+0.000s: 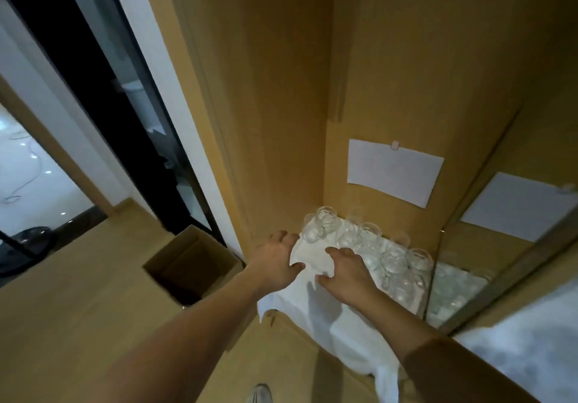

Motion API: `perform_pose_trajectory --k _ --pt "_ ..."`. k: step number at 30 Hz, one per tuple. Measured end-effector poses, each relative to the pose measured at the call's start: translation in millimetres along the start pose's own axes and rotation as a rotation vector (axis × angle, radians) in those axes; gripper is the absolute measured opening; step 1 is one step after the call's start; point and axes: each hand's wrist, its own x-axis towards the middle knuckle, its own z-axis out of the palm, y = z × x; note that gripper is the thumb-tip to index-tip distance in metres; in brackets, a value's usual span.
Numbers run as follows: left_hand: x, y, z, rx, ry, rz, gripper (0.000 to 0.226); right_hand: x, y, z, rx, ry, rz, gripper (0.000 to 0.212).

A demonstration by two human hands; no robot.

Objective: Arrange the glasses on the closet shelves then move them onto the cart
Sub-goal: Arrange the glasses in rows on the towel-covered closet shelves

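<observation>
Two bare hands over one white cloth (pixel 331 318) on a wooden shelf (pixel 316 344) inside a tan closet. Left hand (pixel 276 257) at the cloth's left edge, fingers spread and bent, tips on the fabric; whether pinching it, cannot tell. Right hand (pixel 345 269) just right of the left, fingers straight and splayed, pressed flat on the cloth, gripping nothing.

Clear stemmed glasses (pixel 369 246) on the cloth beyond and right of the hands: roughly eight to ten, exact count lost in overlap and glare. Round bowls, thin stems, smooth and transparent; most upright, long axis vertical, rims up; a few near the right hand too blurred to judge. Row running from back left to front right along the closet's back wall.

Cloth soft, creased, front edge draped over the shelf lip.

Two flat rectangular white paper sheets (pixel 395 172) above the glasses. One open brown cardboard box (pixel 192 265) on the wood floor left of the cloth.
</observation>
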Motion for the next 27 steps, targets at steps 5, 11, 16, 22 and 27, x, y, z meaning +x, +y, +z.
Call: perform_pose_trajectory --k 5,11,16,22,27 --pt "45.9 -31.7 -2.1 -0.018 -0.067 0.088 0.07 19.1 -12.8 7.9 0.031 0.05 0.117 0.072" --pt "87.9 -46.2 3.2 -0.078 -0.098 0.205 0.069 35.9 -16.6 15.7 0.048 0.1 0.257 0.077" --pt "111.4 -52.6 10.9 -0.079 -0.141 0.327 0.072 38.2 -18.9 26.9 0.065 0.114 0.377 0.077" --pt "132.6 -53.7 29.2 -0.094 -0.231 0.41 0.075 27.2 -9.2 35.1 0.069 0.137 0.494 0.075" --pt "148.3 -35.2 49.8 -0.125 -0.307 0.422 0.075 17.5 14.7 42.6 0.129 0.123 0.615 0.078"
